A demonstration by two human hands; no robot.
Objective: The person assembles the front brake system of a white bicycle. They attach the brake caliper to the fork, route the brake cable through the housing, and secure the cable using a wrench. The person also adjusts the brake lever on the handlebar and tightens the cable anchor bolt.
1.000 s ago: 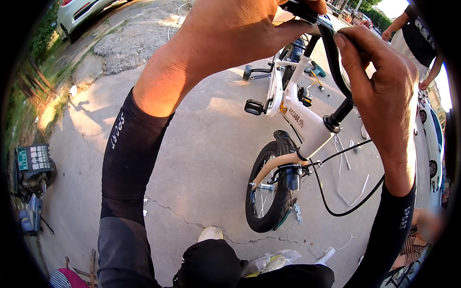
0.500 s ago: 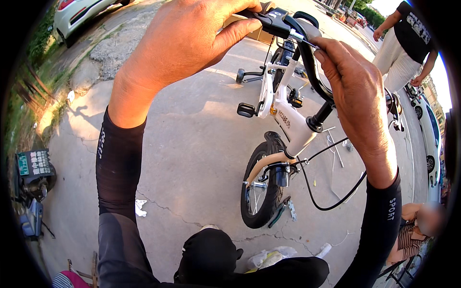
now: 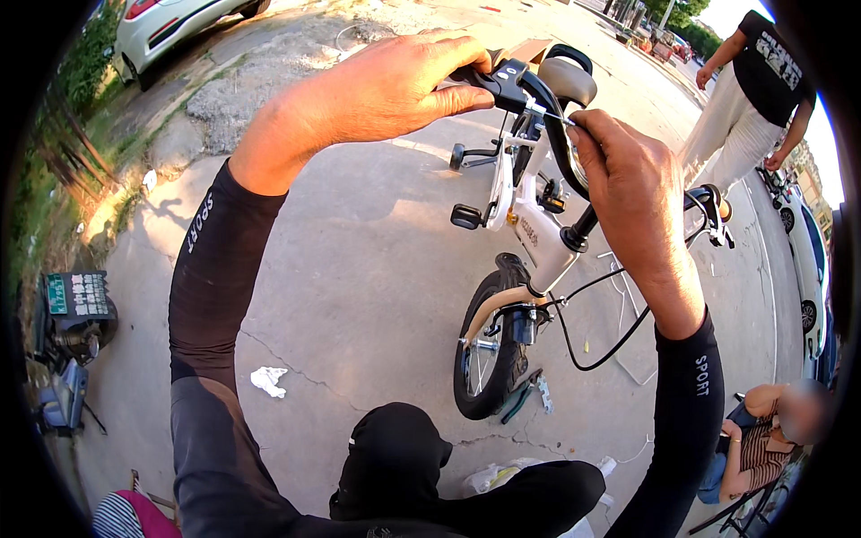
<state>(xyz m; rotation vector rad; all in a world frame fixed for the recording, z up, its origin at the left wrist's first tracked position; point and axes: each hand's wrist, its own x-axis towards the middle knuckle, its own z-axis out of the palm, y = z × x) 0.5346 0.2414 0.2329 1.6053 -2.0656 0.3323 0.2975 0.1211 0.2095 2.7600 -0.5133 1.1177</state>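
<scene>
A small white bicycle [image 3: 543, 240] stands before me, its black front wheel [image 3: 465, 381] toward me. My left hand [image 3: 390, 90] is closed round the left end of the black handlebar [image 3: 560, 152], thumb by the brake lever bracket [image 3: 510, 82]; the fingers hide the grip. With thumb and forefinger my right hand [image 3: 632, 184] pinches a thin brake cable [image 3: 560, 117] next to the silver adjuster on that bracket. Another black cable [image 3: 583, 367] loops down toward the front brake. The right handlebar end [image 3: 715, 211] sticks out beyond my right wrist.
Teal-handled pliers [image 3: 517, 403] and a metal tool [image 3: 545, 393] lie by the front wheel. White crumpled paper [image 3: 268, 381] and a plastic bag [image 3: 495, 476] are on the concrete. One person [image 3: 753, 99] stands at the far right; another [image 3: 753, 448] sits nearer. A scooter [image 3: 72, 359] is at left.
Both hands and the handlebar appear slightly lower in view, and the right hand has shifted left. The left hand keeps its hold, and the right still pinches by the bracket.
</scene>
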